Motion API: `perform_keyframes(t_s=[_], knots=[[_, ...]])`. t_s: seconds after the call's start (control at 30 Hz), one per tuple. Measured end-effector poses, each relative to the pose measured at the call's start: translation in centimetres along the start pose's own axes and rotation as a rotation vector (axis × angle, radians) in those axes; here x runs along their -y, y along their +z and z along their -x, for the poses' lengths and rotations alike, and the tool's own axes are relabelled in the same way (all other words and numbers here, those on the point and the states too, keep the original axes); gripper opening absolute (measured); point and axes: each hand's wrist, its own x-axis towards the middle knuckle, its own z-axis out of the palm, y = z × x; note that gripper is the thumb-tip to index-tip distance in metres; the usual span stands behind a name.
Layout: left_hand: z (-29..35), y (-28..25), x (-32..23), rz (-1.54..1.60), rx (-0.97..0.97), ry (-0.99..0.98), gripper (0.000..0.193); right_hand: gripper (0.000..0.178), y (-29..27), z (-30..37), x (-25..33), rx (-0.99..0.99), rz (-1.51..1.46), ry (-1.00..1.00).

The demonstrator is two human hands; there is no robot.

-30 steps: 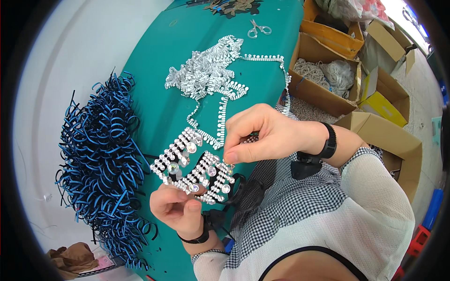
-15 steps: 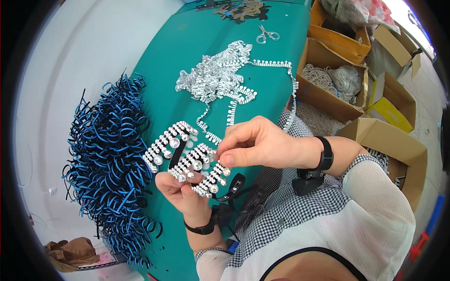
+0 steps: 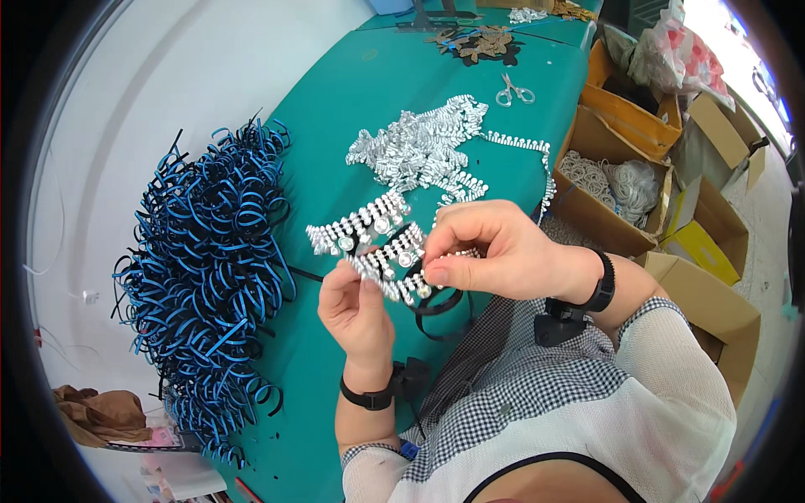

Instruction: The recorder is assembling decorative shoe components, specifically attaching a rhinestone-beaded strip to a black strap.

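Note:
Between my hands, above the green table [image 3: 310, 109], hangs a black strip of rhinestone trim [image 3: 360, 222] with round crystal drops, bent into several loops. My left hand [image 3: 356, 314] pinches its lower left part between thumb and fingers. The closed thumb and fingers of my right hand [image 3: 495, 251] grip the strip farther right, hiding part of it. A black ribbon loop [image 3: 440, 314] dangles below the right hand. Beyond my hands lies a tangled heap of silver-white trim [image 3: 411, 149], from which one length trails right over the table edge.
At left lies a big heap of curled black-and-blue strips [image 3: 214, 243]. Small scissors [image 3: 513, 90] rest toward the far right, near brown cut-out pieces [image 3: 486, 44]. Cardboard boxes, one with pale cord [image 3: 633, 184], stand along the right side. Brown cloth [image 3: 101, 415] lies lower left.
The whole view has shifted, so the table things appear farther right and lower. Both hands still hold the trim, whose loops now hang closer together and turned somewhat.

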Motion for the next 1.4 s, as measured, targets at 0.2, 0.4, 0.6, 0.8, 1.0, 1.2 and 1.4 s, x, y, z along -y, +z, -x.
perform_keyframes(t_s=[0.2,0.4,0.6,0.8,1.0,1.2,1.4], knots=[[-0.4,1.1,-3.4,-0.685,0.208,0.353,0.021,0.007,-0.6,-0.9,0.0,-0.098,0.412,-0.151],[-0.7,1.6,-3.0,-0.937,0.212,0.504,0.039,0.01,0.5,-1.2,-0.4,-0.08,0.397,-0.04],[-1.3,1.1,-3.1,-1.01,0.258,0.599,0.035,0.009,0.4,-1.6,-0.2,-0.024,0.445,-0.023],[-0.4,1.5,-2.3,-1.027,0.206,0.491,0.035,0.01,0.3,-1.8,-0.6,-0.03,0.445,0.014],[-0.4,1.5,-2.5,-1.061,0.213,0.49,0.032,0.01,0.5,-1.8,-0.7,-0.038,0.429,0.011],[-0.5,1.9,-4.2,-0.83,0.299,0.184,0.038,0.008,-0.6,-2.4,-0.2,0.046,0.59,-0.203],[-0.7,1.3,-4.8,-0.781,0.392,0.105,0.035,0.01,-1.0,-3.1,0.5,0.193,0.599,-0.29]])
